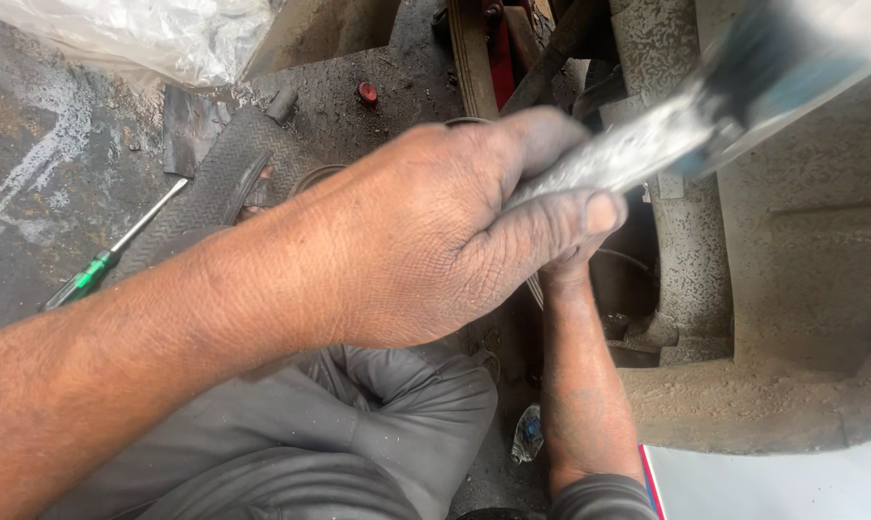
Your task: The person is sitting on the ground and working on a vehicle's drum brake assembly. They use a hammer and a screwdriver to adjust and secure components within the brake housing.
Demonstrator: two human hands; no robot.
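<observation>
Left hand: my left hand (435, 231) fills the middle of the view, fingers curled shut around the near end of a long grey metal tool (647, 144); the thumb presses along its underside.
Right hand: my right hand (565, 265) sits just beneath and behind the left, mostly hidden; I cannot tell whether it grips anything.
Tool position: it leaves my left fist and runs up and away to the right, toward the dusty vehicle underside (686, 250).
Long axis: diagonal, low end in my palm, far end high and right; that end is blurred, so its tip is unclear.
Doing it well: I judge a firm wrap near the end gives leverage; I would keep the wrist in line with the shaft and the lower hand clear of it.
Nearby: a green-handled screwdriver (94, 270) lies well to the left of my forearm on the gritty floor (31, 173); my grey trousers (358, 424) are below.
</observation>
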